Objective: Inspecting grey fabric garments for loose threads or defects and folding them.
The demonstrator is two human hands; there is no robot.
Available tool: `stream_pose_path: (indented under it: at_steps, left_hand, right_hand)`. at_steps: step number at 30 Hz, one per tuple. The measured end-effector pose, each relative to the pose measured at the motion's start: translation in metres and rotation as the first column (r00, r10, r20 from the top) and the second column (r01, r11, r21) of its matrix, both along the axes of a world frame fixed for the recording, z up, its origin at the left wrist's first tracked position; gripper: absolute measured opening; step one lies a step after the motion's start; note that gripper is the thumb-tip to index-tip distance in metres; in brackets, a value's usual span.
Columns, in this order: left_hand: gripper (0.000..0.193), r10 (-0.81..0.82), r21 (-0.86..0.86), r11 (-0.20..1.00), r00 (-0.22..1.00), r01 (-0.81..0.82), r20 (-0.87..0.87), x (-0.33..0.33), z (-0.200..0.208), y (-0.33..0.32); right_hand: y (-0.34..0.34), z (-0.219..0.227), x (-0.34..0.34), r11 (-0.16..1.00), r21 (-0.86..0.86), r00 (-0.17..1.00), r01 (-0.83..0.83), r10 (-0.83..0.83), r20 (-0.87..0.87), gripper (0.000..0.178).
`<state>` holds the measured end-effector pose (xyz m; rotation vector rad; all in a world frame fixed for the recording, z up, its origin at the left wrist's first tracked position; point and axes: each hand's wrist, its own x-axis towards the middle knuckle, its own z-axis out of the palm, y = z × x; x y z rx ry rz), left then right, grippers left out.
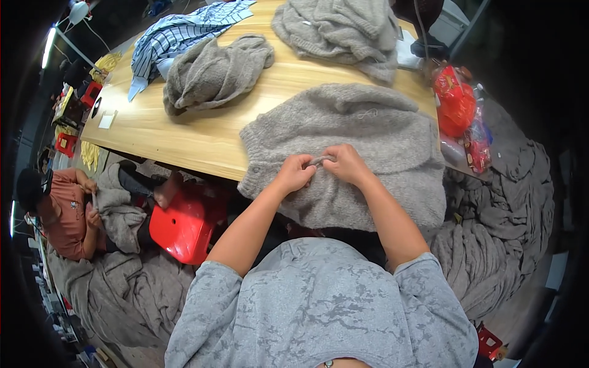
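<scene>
A grey-brown knitted sweater (392,147) lies spread over the near right part of the wooden table, its lower part hanging past the front edge. My left hand (297,172) pinches a small fold of the knit near the sweater's middle. Close beside it, my right hand (345,164) pinches the same fold, fingertips nearly meeting those of the left. Whether anything small, such as a thread, is between the fingertips cannot be made out. A loose pale thread (369,113) lies on the knit beyond my right hand.
Beyond are a bunched grey knit (215,73), a blue checked shirt (184,37) and a knit pile (337,30). Red bags (454,101) sit by the table's right edge. Knit heaps (491,257) flank me. At left a red stool (181,224) stands beside a seated person (70,211) handling knitwear.
</scene>
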<state>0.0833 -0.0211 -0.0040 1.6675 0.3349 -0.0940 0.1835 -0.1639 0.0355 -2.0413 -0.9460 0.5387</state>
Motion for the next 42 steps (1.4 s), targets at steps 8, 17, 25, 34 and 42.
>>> stream_pose_path:
  at_steps: [8,17,25,34,42]
  left_hand:
    - [0.014,0.081,-0.136,0.987,0.993,-0.091,-0.082,0.006,-0.001,0.002]
    - [0.007,0.004,-0.204,0.979,0.998,-0.017,-0.068,0.004,0.002,0.012]
    - [0.013,0.151,0.3,0.921,0.936,-0.25,0.317,-0.01,0.002,0.016]
    - [0.019,0.372,0.156,0.868,0.825,-0.472,0.425,-0.105,-0.002,0.091]
    - [0.019,0.58,0.061,0.775,0.746,-0.629,0.326,-0.157,-0.007,0.16]
  right_hand:
    - [0.003,-0.008,-0.005,0.997,-0.04,0.99,0.059,-0.053,0.132,0.018]
    - [0.005,-0.021,0.018,0.999,-0.043,0.945,-0.009,-0.006,-0.326,0.015]
    - [-0.05,0.011,-0.009,0.993,-0.118,0.903,-0.013,0.063,0.426,0.06]
    - [-0.053,0.021,-0.046,0.825,-0.564,0.919,-0.044,0.254,0.301,0.021]
    - [-0.01,0.098,-0.132,0.707,0.23,0.744,-0.668,0.645,0.176,0.022]
